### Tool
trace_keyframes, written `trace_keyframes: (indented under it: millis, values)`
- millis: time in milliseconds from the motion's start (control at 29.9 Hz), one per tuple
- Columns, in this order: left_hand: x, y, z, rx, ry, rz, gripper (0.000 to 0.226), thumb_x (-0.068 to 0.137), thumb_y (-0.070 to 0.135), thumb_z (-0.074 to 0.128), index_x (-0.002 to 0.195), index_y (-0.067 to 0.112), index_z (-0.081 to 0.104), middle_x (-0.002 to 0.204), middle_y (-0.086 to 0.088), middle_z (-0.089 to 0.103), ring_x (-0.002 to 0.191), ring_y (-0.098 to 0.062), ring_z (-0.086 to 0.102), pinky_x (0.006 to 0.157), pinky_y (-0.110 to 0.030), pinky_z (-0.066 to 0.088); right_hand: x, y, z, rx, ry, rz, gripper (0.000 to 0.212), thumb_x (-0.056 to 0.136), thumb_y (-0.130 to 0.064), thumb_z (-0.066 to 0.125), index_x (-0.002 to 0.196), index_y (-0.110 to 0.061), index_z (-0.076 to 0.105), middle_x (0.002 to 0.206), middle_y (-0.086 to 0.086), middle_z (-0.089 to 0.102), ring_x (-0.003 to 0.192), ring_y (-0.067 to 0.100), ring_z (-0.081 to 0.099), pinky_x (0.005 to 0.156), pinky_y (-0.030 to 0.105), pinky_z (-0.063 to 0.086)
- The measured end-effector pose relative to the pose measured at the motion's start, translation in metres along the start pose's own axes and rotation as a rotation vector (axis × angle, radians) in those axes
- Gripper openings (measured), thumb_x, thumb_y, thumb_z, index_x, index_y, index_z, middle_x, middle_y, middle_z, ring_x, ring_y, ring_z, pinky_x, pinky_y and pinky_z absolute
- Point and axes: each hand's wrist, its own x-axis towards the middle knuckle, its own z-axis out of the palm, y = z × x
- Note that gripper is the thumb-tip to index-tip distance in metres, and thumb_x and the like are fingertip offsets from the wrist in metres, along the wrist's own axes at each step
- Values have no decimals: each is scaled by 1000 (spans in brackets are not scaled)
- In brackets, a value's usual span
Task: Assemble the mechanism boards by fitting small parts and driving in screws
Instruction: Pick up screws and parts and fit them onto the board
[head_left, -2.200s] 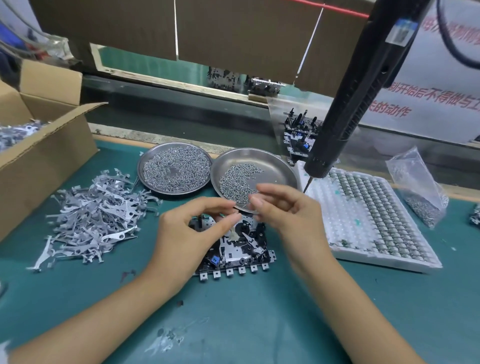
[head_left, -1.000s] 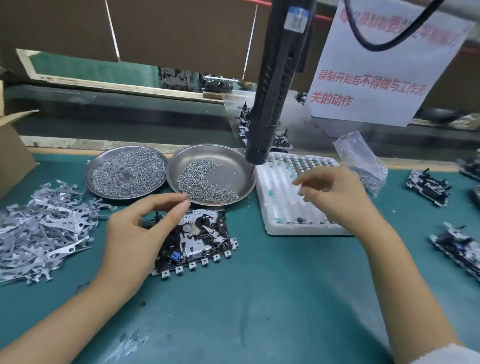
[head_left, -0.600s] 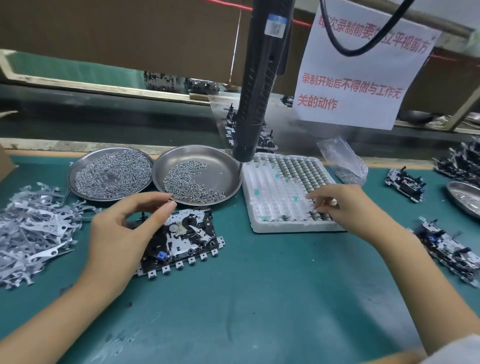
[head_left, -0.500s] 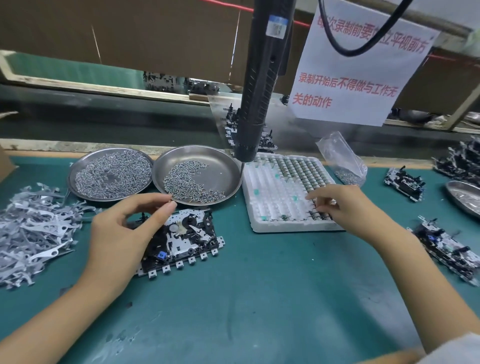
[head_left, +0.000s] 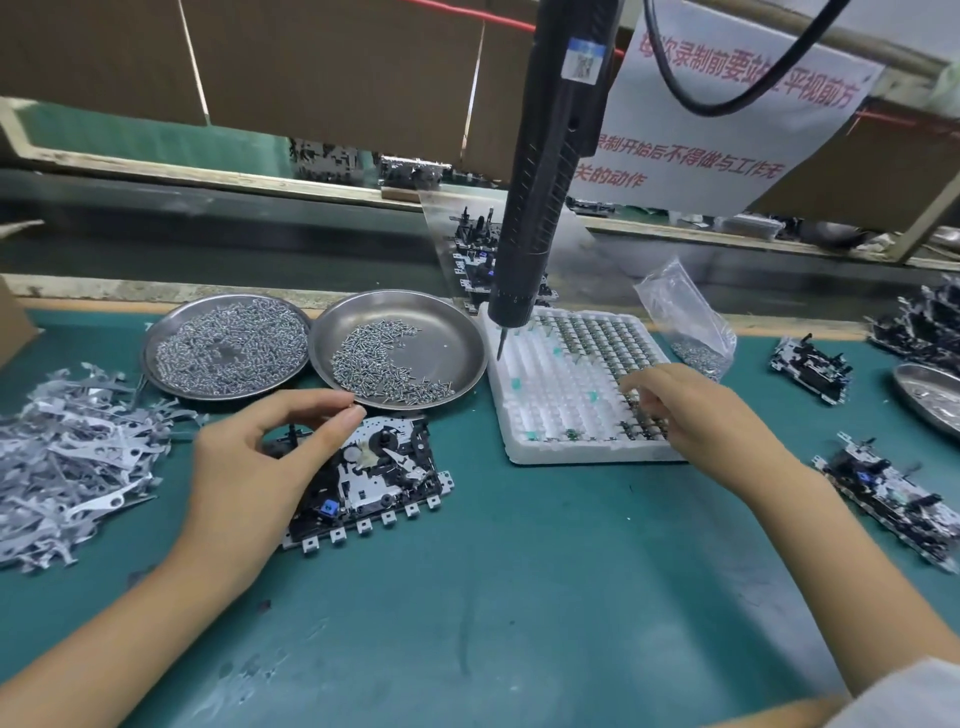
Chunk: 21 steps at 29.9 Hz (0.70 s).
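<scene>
A black and silver mechanism board (head_left: 387, 470) lies on the green mat in front of me. My left hand (head_left: 249, 478) arches over its left half, thumb and forefinger curled around the far edge. My right hand (head_left: 696, 415) reaches into the near right corner of a white foam tray (head_left: 550, 384) of small parts. Its bent fingertips are down among the parts, and whether they pinch one is hidden. A black electric screwdriver (head_left: 540, 208) hangs above the tray's far left corner, with neither hand on it.
Two steel dishes of screws (head_left: 150, 353) (head_left: 452, 338) stand behind the board. A heap of flat metal levers (head_left: 67, 457) lies at the left. Right of the tray are a plastic bag (head_left: 685, 322), more boards (head_left: 893, 493) (head_left: 810, 369) and another dish (head_left: 930, 400).
My right hand left the board, swung right to the foam tray and settled at its near right corner. The left hand stayed on the board. My view turned to the right.
</scene>
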Motion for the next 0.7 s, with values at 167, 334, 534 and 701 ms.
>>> trace_keyframes:
  millis: [167, 334, 534, 701]
  values:
    - [0, -1, 0, 12, -14, 14, 13, 69, 28, 74, 81, 33, 72, 78, 17, 72, 73, 4, 65, 71, -6, 47, -5, -35, -22, 729, 131, 55, 23, 92, 8, 52, 99, -10, 65, 92, 16, 61, 81, 20, 69, 70, 23, 54]
    - [-1, -2, -1, 15, -38, 1, 15, 68, 32, 75, 83, 35, 73, 80, 16, 73, 77, 1, 67, 74, -10, 49, 1, -112, -8, 1268, -139, -57, 14, 87, 5, 59, 93, -4, 69, 85, 7, 69, 82, 21, 72, 72, 20, 55]
    - [-1, -4, 0, 24, -69, 1, 19, 68, 34, 74, 87, 35, 73, 86, 18, 73, 85, 1, 67, 78, -10, 47, 24, -166, 23, 1433, -127, -55, 25, 85, 10, 60, 94, -11, 70, 96, -1, 71, 80, 13, 71, 75, 17, 54]
    - [0, -5, 0, 56, -120, 63, 18, 75, 29, 72, 92, 33, 74, 90, 15, 73, 89, -3, 66, 78, -11, 46, 23, -169, 37, 1442, -185, -90, 26, 85, 7, 62, 97, -14, 72, 84, 1, 75, 83, 11, 71, 76, 18, 53]
